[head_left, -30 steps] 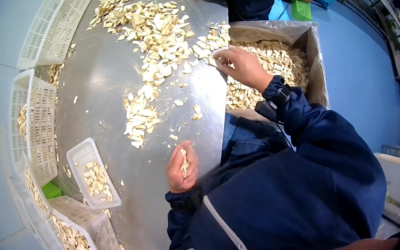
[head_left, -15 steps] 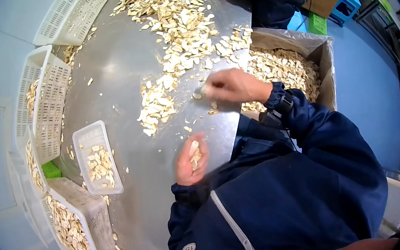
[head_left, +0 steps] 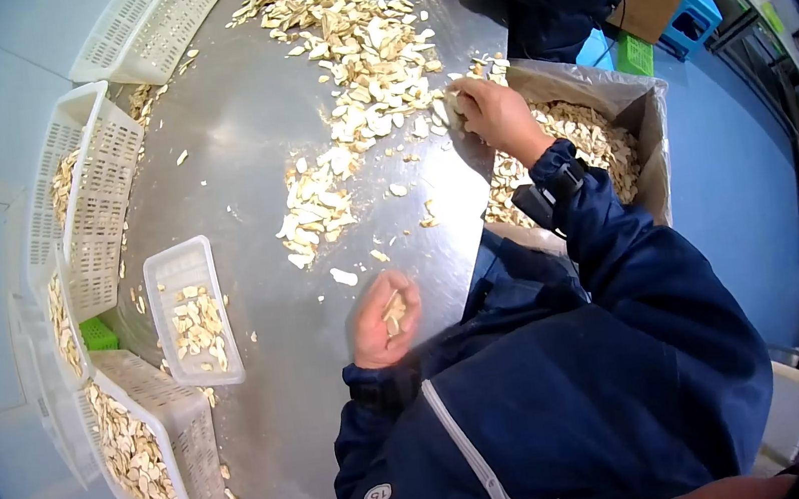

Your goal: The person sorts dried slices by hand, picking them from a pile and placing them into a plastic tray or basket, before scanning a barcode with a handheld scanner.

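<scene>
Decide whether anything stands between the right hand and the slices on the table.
Nothing visible does. The right hand rests at the edge of the slices near the rim of the table, with its fingertips among them. The left hand, well apart, holds a few slices of its own.

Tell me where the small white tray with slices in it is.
On the left of the head view, the small white tray lies on the metal table, between the left hand holding slices and the white baskets along the table's edge.
</scene>
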`<state>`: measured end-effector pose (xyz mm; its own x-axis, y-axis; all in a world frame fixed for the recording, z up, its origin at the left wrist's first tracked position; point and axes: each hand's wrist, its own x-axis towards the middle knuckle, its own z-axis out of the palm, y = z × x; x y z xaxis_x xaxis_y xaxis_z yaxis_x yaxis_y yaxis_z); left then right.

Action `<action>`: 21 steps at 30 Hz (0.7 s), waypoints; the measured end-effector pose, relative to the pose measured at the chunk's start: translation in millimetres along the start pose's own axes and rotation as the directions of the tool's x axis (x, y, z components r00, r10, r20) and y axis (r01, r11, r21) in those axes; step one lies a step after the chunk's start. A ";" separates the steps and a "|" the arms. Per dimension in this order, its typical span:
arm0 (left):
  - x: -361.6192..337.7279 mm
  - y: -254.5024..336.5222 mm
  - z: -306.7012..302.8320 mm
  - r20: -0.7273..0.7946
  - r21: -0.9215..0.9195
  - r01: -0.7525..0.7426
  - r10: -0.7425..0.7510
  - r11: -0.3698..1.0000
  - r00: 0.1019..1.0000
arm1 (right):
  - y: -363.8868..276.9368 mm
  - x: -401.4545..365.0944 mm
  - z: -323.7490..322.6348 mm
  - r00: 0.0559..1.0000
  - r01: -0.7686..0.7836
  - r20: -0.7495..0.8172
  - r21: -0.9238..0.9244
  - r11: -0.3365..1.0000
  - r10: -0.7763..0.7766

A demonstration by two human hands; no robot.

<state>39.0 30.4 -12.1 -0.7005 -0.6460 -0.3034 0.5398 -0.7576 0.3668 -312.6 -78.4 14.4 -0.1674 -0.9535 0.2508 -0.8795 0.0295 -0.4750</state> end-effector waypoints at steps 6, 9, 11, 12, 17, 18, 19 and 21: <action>-0.9 1.3 4.4 -0.049 0.022 -0.003 0.004 1.000 0.999 | -7.5 2.1 -5.0 0.997 0.013 -0.071 -0.049 0.999 -0.017; -0.5 2.8 1.2 -0.005 0.047 0.025 -0.025 0.999 1.000 | -26.6 -9.9 7.1 0.989 0.124 -0.067 -0.096 0.988 -0.131; -3.3 4.3 1.0 -0.003 0.087 0.019 -0.019 0.996 1.000 | -28.8 -11.0 17.0 0.979 0.170 -0.103 -0.086 0.982 -0.178; -3.1 2.8 3.9 -0.024 0.116 -0.001 0.003 0.993 1.000 | -26.4 -8.5 20.9 0.979 0.165 -0.106 -0.077 0.983 -0.173; -0.2 -4.0 -7.5 0.003 0.000 -0.031 0.031 1.000 1.000 | -61.8 -13.3 11.2 0.989 0.109 0.099 0.049 0.993 -0.113; 0.9 -3.6 -5.5 0.004 -0.025 -0.042 0.043 0.999 0.999 | -79.5 -15.9 -1.7 0.948 0.077 0.293 0.163 0.984 -0.123; 2.0 -2.5 -1.4 0.005 -0.051 -0.049 0.050 0.997 0.999 | -90.8 -21.3 -3.7 0.880 0.019 0.423 0.421 0.907 -0.215; 2.3 0.2 0.7 -0.002 -0.076 -0.054 0.054 0.996 0.999 | -112.0 -31.2 -4.3 0.756 -0.044 0.510 0.666 0.745 -0.411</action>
<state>37.1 28.8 -12.1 -0.6696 -0.6860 -0.2848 0.6108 -0.7267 0.3145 -210.7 -50.7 63.5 0.4616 -0.8859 -0.0452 -0.3513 -0.1357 -0.9264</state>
